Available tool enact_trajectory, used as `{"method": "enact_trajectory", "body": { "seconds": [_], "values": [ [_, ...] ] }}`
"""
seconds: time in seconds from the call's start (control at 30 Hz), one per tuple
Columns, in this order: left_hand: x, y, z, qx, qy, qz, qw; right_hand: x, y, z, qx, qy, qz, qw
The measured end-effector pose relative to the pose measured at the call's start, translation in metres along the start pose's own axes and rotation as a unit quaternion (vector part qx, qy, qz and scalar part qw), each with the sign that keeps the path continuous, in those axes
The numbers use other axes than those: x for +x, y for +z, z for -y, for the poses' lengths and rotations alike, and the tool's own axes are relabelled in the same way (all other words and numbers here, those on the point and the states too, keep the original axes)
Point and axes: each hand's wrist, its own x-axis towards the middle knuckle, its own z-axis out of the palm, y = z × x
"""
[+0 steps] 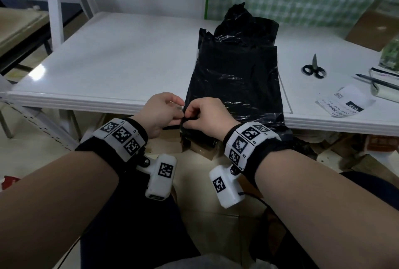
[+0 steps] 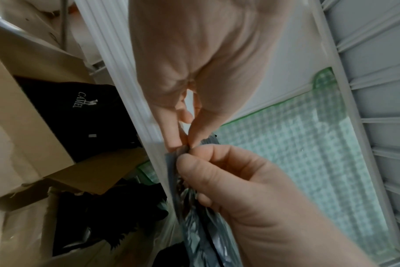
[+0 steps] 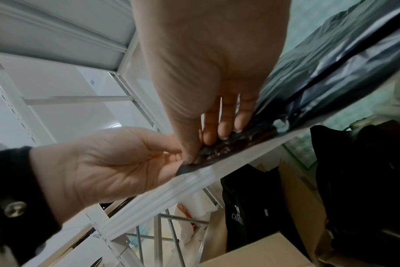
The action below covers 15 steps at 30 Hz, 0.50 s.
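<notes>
A black plastic mailer bag [image 1: 235, 78] lies lengthwise on the white table [image 1: 121, 57], and its near end hangs over the front edge. My left hand [image 1: 179, 109] and right hand [image 1: 189, 117] meet at the bag's near left corner, at the table edge. In the left wrist view, my left hand [image 2: 183, 144] pinches the bag's edge [image 2: 194, 225] between thumb and forefinger. In the right wrist view, my right hand [image 3: 192, 159] pinches the same edge strip [image 3: 235, 144] with its other fingers laid along it. The bag's contents are hidden.
On the table to the right lie black-handled scissors [image 1: 314, 69], a pen [image 1: 375, 80] and printed labels [image 1: 345, 101]. A cardboard sheet [image 1: 375, 29] leans at the back right. Cardboard boxes [image 2: 23, 126] with black garments [image 2: 80, 103] stand under the table. A white shelf post [image 1: 55, 5] rises at the back left.
</notes>
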Motion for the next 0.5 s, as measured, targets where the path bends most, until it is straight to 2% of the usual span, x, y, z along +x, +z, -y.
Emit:
{"method": "enact_trajectory", "body": {
  "seconds": [0.27, 0.5],
  "values": [
    [0.0006, -0.0025, -0.0008, -0.026, -0.008, 0.017, 0.999, 0.0024, -0.0014, 0.0014, 0.006, -0.004, -0.017, 1.000],
    [-0.0001, -0.0031, -0.0015, -0.016, -0.008, 0.018, 1.000, -0.0009, -0.0041, 0.0009, 0.019, -0.010, 0.021, 1.000]
  ]
}}
